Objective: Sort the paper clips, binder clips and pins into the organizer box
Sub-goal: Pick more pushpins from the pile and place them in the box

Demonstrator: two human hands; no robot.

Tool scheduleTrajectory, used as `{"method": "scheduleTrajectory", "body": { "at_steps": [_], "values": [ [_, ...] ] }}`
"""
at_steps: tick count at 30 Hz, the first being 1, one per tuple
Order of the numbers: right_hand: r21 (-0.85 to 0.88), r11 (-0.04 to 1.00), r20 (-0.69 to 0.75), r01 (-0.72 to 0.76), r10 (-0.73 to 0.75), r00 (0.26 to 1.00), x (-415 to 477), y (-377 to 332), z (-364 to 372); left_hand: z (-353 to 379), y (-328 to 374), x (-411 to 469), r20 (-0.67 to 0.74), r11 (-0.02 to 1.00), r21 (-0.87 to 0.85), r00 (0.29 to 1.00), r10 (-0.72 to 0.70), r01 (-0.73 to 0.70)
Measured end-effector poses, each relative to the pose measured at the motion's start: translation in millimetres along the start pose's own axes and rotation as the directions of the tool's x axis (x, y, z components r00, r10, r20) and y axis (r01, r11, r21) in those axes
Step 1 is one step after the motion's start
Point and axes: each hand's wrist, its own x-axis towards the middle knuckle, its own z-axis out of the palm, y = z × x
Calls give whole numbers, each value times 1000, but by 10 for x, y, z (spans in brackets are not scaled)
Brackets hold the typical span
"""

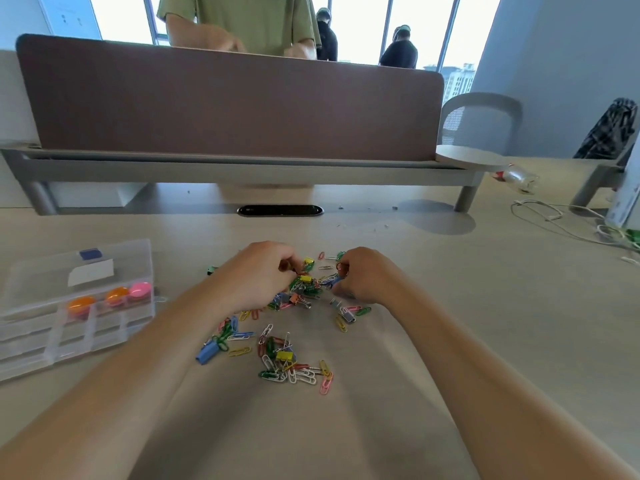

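On the bench (467, 306), directly ahead of the person, lies the loose pile of clips (301, 292). It consists of coloured paper clips (304, 374) mixed with binder clips and spreads from between the two hands toward the near edge. Identifiable items:

- a blue binder clip (206, 353) at the near left edge of the pile;
- a yellow binder clip (284, 355) in the near cluster;
- two further yellow binder clips (307, 261) at the far end, between the hands;
- a grey binder clip (348, 317) on the right side.

The left hand (258, 273) rests on the far left part of the pile, fingers curled down into the clips. The right hand (363, 275) rests on the far right part, fingers likewise curled, with a red paper clip (341, 266) at its fingertips. Whether either hand actually pinches a clip cannot be told.

The organizer box (31, 344) stands to the left of the pile, apart from it. It is clear plastic and divided into compartments. Its compartments nearest the pile hold two round orange pieces (81, 304) and one pink piece (140, 289). A small blue item (90, 253) shows at its far side.

Beyond the pile, a black cable slot (280, 210) is set into the bench below a brown partition screen (228, 109). A person in a green shirt (242, 19) stands behind the screen. A white cable (554, 220) and a clear bottle (519, 178) lie at far right.
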Motion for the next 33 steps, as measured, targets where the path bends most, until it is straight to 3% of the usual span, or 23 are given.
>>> {"method": "scheduleTrajectory", "body": {
  "at_steps": [5,11,15,20,24,29,33],
  "values": [
    [20,1000,-12,7,-6,1000,-21,-89,-9,0,-24,-39,5,1000,6,1000,-7,7],
    [274,954,-152,119,-79,985,-48,-212,1,-108,-117,-127,4,999,31,1000,-22,22],
    [208,956,-171,205,-171,970,-67,-384,-1,-207,-195,-260,9,998,51,999,-30,30],
    [167,957,-51,235,-230,972,-144,-673,46,-344,-373,-489,76,993,99,995,-70,62],
    [160,938,-43,307,-304,952,-245,-889,81,-442,-500,-686,126,986,131,984,-123,106],
    [311,897,-36,315,-320,947,-339,-1086,152,-534,-553,-950,220,983,157,966,-133,99],
    [145,927,-13,345,-347,938,-341,-1182,237,-539,-542,-1066,283,975,219,953,-110,48]
  ]
}}
